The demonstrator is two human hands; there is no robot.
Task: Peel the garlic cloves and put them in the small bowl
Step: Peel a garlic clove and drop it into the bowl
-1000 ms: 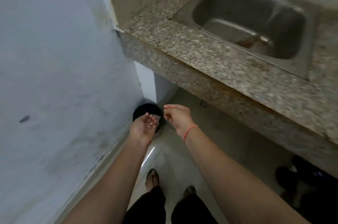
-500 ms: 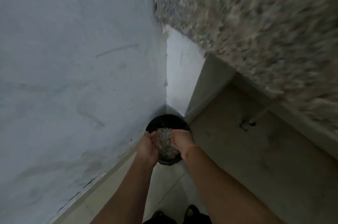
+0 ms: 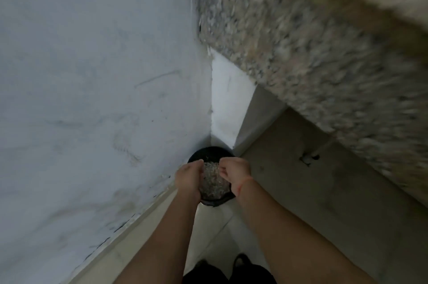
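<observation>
Both hands hang over a black round bin that stands on the floor in the corner. Pale papery garlic skins fill the bin between my hands. My left hand is over the bin's left rim, turned on its side with the palm facing the skins. My right hand is over the right rim with its fingers curled in, and I see nothing in them. A red thread circles my right wrist. No garlic cloves and no small bowl are in view.
A white wall runs along the left. A speckled granite counter edge overhangs at the upper right, blurred. Below it is bare concrete floor. My feet show at the bottom on pale tiles.
The view dropped from the counter and sink down to the bin. My hands came lower, over the bin, and my left hand turned from palm-up with skins to its side.
</observation>
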